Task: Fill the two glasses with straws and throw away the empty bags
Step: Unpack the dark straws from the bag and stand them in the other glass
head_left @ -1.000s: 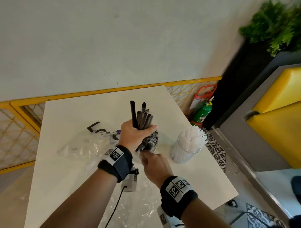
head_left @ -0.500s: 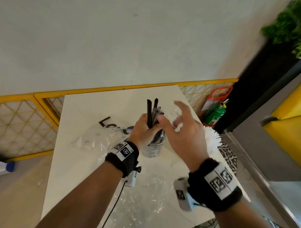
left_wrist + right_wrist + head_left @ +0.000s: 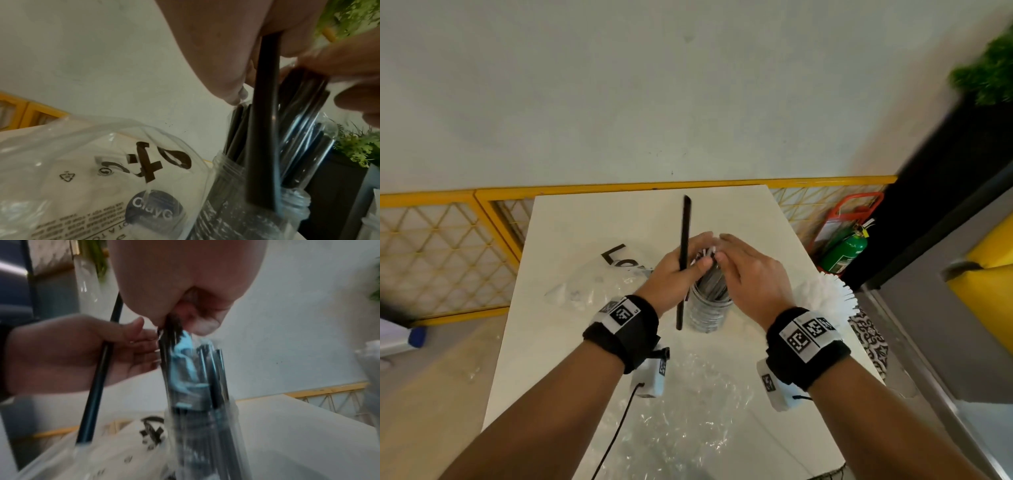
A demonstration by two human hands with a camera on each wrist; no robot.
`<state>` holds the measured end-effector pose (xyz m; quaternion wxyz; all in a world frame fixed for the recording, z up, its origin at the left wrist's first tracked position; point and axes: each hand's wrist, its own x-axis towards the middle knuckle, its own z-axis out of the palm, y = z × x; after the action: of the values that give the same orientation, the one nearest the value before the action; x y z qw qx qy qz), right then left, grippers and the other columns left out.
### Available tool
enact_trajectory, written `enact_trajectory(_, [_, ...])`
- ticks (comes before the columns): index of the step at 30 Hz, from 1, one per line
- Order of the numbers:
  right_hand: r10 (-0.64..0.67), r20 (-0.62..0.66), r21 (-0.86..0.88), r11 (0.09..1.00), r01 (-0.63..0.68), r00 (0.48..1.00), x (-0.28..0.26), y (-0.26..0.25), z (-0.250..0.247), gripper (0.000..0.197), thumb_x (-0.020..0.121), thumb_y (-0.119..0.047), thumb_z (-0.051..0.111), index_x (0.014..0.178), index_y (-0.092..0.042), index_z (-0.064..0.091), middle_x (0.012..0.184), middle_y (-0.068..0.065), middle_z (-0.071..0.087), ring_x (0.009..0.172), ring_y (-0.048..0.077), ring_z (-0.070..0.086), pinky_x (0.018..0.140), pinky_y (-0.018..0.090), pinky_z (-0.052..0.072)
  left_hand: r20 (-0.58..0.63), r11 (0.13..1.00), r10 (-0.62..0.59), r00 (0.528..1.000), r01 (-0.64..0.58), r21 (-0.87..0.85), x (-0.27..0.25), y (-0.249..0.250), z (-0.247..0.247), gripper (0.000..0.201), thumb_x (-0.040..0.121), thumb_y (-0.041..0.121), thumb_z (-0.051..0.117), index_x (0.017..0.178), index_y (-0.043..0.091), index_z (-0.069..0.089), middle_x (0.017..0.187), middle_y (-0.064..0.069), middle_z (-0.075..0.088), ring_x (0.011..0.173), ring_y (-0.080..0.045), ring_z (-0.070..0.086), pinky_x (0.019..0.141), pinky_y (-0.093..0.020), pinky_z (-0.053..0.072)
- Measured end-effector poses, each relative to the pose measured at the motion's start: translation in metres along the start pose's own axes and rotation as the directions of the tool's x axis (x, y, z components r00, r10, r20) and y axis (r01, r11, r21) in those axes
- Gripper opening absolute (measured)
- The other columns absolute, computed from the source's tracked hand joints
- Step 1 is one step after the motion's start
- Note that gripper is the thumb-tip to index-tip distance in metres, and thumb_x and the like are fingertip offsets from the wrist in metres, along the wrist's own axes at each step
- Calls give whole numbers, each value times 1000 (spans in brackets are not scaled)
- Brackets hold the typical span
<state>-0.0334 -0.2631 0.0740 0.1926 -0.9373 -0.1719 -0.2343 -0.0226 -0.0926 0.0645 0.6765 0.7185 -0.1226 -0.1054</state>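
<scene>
I think this is a café or small restaurant. I see a white table (image 3: 585, 219) beside a yellow mesh railing (image 3: 448, 246), yellow padded seats (image 3: 993, 274), a green fire extinguisher (image 3: 846, 250), a plant (image 3: 989, 75), and glasses of straws (image 3: 825, 298).

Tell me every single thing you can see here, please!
Table: one, white, by the wall.
Glass: one, clear, mid-table, full of black straws.
Single straw: one, black, upright, outside the glass.
White straws: a bunch, at the table's right edge; their holder is hidden.
Bags: two, clear plastic, printed one left, another near.
Fire extinguisher: one, green, on the floor.
Left hand: pinches the single straw.
Right hand: touches the straw tops.
</scene>
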Motion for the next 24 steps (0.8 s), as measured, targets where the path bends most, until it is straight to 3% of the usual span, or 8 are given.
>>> enact_trajectory(4, [31, 238, -211, 977, 20, 971, -18, -2, 17, 44, 101, -40, 41, 142, -28, 49, 155, -10, 39, 89, 25, 73, 62, 38, 59, -124, 1000, 9, 992, -7, 14, -5, -4, -8, 31, 104, 28, 47, 133, 34, 58, 128, 24, 59, 112, 14, 52, 96, -15, 39])
enact_trajectory(7, [87, 201, -32, 996, -83, 976, -16, -5, 10, 44, 102, -41, 44, 142, -25, 51, 155, -7, 39, 110, 19, 67, 83, 37, 58, -214, 999, 22, 977, -11, 52, -8, 1, -12, 28, 103, 37, 46, 125, 31, 62, 130, 15, 57, 120, 8, 50, 88, -17, 44])
enact_trajectory(10, [195, -159, 187, 968, -165, 968, -7, -6, -13, 23, 97, -23, 58, 110, -14, 74, 106, -9, 74, 63, -4, 64, 65, 14, 50, -274, 994, 63, 960, -35, 106, -6, 14, -9, 33, 101, 45, 44, 115, 22, 64, 115, 11, 62, 112, -1, 56, 81, -20, 47])
enact_trajectory(12, [275, -320, 252, 947, -199, 907, -1, -10, -35, 19, 94, -21, 58, 102, -15, 74, 68, -17, 68, 47, 1, 57, 53, 19, 46, -293, 973, 152, 944, -91, 213, -2, 24, -8, 45, 99, 51, 43, 104, 12, 64, 99, 4, 64, 99, -5, 60, 86, -24, 46])
enact_trajectory(14, [263, -267, 328, 929, -169, 927, 5, -21, -61, 24, 95, -31, 55, 109, -20, 71, 49, -7, 60, 41, 12, 56, 50, 26, 46, -220, 950, 196, 956, -129, 286, 1, 36, -4, 56, 97, 55, 43, 89, 2, 59, 74, -6, 59, 71, -17, 57, 74, -30, 46])
enact_trajectory(17, [170, -29, 404, 904, -144, 985, 17, -36, -93, 35, 92, -49, 56, 116, -26, 68, 41, -7, 46, 40, 11, 45, 48, 12, 32, 61, 822, 237, 970, -233, 520, 5, 55, 7, 52, 98, 48, 43, 69, 5, 50, 52, 6, 44, 46, -14, 41, 51, -30, 36])
enact_trajectory(20, [76, -91, 279, 959, -47, 993, 23, -40, -101, 31, 92, -46, 57, 86, -21, 73, 42, -11, 42, 41, 7, 44, 46, 13, 28, 254, 646, 208, 945, -327, 689, 9, 65, 21, 36, 90, 41, 44, 64, 17, 49, 55, 9, 47, 51, -10, 46, 54, -29, 36])
enact_trajectory(24, [17, -230, 88, 996, 3, 973, 9, -31, -95, 38, 95, -23, 58, 60, -8, 57, 44, -8, 36, 37, 12, 34, 44, 19, 29, 356, 692, 139, 924, -348, 632, 15, 56, 14, 20, 77, 34, 76, 90, 24, 65, 82, 10, 58, 76, -6, 55, 71, -20, 43])
